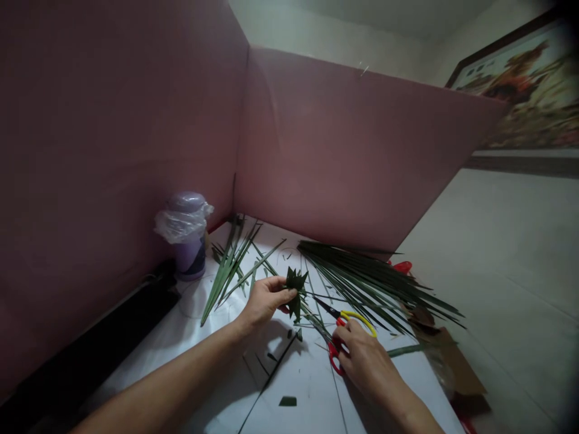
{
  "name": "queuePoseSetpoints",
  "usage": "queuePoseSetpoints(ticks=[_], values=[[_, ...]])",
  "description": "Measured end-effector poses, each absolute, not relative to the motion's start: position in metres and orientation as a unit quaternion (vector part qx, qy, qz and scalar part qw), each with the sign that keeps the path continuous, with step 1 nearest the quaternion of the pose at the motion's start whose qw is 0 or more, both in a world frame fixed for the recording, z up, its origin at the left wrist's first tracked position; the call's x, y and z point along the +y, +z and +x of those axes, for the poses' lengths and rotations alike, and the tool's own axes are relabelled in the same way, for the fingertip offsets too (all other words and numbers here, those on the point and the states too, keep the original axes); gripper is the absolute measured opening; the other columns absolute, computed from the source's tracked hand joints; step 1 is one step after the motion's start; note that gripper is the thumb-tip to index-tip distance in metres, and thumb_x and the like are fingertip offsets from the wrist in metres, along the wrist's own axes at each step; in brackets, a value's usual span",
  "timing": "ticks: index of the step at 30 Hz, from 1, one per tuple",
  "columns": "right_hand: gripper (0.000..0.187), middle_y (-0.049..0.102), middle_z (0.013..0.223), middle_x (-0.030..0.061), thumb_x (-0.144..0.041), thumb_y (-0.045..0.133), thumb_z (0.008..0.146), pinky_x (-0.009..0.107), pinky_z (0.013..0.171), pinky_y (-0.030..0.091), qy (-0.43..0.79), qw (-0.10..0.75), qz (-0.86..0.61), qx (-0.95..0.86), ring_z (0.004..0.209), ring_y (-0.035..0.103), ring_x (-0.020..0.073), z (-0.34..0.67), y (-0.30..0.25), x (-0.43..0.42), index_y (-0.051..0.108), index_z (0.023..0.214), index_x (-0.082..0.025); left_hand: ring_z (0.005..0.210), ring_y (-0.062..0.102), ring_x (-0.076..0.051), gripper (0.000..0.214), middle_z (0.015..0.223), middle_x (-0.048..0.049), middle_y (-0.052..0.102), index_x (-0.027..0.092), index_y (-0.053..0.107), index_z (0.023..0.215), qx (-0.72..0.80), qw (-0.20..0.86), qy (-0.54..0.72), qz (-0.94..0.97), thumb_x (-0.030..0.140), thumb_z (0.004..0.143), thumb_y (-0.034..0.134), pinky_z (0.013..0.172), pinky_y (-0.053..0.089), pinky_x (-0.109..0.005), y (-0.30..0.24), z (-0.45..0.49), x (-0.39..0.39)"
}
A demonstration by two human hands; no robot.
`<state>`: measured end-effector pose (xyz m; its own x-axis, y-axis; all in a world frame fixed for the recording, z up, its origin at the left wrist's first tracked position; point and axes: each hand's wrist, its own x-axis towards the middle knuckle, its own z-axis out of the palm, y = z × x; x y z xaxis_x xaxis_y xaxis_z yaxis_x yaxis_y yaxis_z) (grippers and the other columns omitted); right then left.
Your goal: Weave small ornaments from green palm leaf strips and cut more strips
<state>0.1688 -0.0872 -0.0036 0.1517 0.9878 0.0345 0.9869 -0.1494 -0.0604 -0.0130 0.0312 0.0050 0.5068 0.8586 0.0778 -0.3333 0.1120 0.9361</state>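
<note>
With fingers [279, 286] of the left hand [261, 301] pressed against the thumb, pinching a dark-green, spiky-edged piece of folded leaf [296, 281] above the middle of a white tabletop [316, 389]. With right hand [362, 352] curled tight, gripping dark-bladed scissors with red and yellow handles [338, 314] at four o'clock from the leaf piece, aiming toward ten.

At ten o'clock, showing a purple cylindrical container [183, 253], its upper part wrapped in a crumpled clear plastic bag [181, 225] — cannot tell what is inside. At four, beyond the right-hand table edge, spotting a piece of brown cardboard [465, 369].

Between container and left hand, meeting a loose pile of long green leaf strips [223, 274]; at three, a thick fan of dark-green leaves [362, 272], reaching close to the scissors. At six, finding a small dark-green leaf offcut [287, 401]. Behind everything, blocked by tall pink panels [353, 144] from nine round to one — with a framed colour picture [529, 90] past them at two.
</note>
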Motion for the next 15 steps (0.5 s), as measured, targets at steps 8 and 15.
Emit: queuePoseSetpoints(ticks=[8, 15], values=[[0.02, 0.063, 0.08, 0.0066, -0.009, 0.043, 0.073, 0.028, 0.055, 0.03, -0.031, -0.026, -0.752, -0.658, 0.072, 0.059, 0.0234, 0.176, -0.004, -0.093, 0.057, 0.078, -0.021, 0.052, 0.05, -0.009, 0.032, 0.064, -0.0005, 0.059, 0.012, 0.061, 0.083, 0.264, 0.71, 0.426, 0.495, 0.024, 0.055, 0.073, 0.049, 0.038, -0.022, 0.01, -0.011, 0.027], [0.028, 0.063, 0.086, 0.0037, -0.009, 0.043, 0.07, 0.027, 0.059, 0.036, 0.024, 0.022, -0.741, -0.671, 0.075, 0.06, 0.0207, 0.191, -0.011, -0.096, 0.059, 0.086, -0.026, 0.056, 0.049, -0.009, 0.023, 0.063, -0.0007, 0.059, 0.012, 0.063, 0.075, 0.285, 0.694, 0.458, 0.476, 0.02, 0.055, 0.072, 0.052, 0.035, -0.02, 0.013, -0.014, 0.028]])
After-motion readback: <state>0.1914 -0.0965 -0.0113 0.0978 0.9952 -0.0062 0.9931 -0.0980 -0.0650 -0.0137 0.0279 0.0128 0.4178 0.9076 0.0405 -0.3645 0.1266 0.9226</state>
